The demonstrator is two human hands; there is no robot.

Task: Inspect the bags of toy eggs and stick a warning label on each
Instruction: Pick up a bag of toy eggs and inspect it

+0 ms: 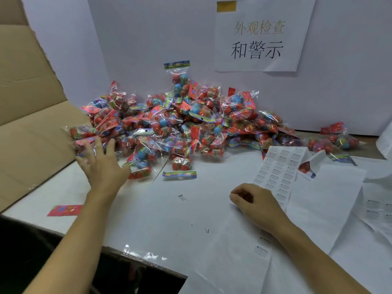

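A large heap of clear bags of red and blue toy eggs [182, 122] lies against the white back wall. My left hand [101, 164] reaches toward the heap's left front edge with fingers spread, holding nothing. One bag [140, 164] lies just right of that hand. My right hand [254, 203] rests on the white table with fingers curled, thumb and forefinger close together beside a strip of warning labels [280, 166]. Whether a label sits between those fingertips cannot be told.
An open cardboard box [31, 115] stands at the left. A paper sign [258, 37] hangs on the wall. Two bags [335, 141] lie apart at the right. Label backing sheets [377, 209] lie right and front, and a loose red header card [64, 210] sits near the table's left edge.
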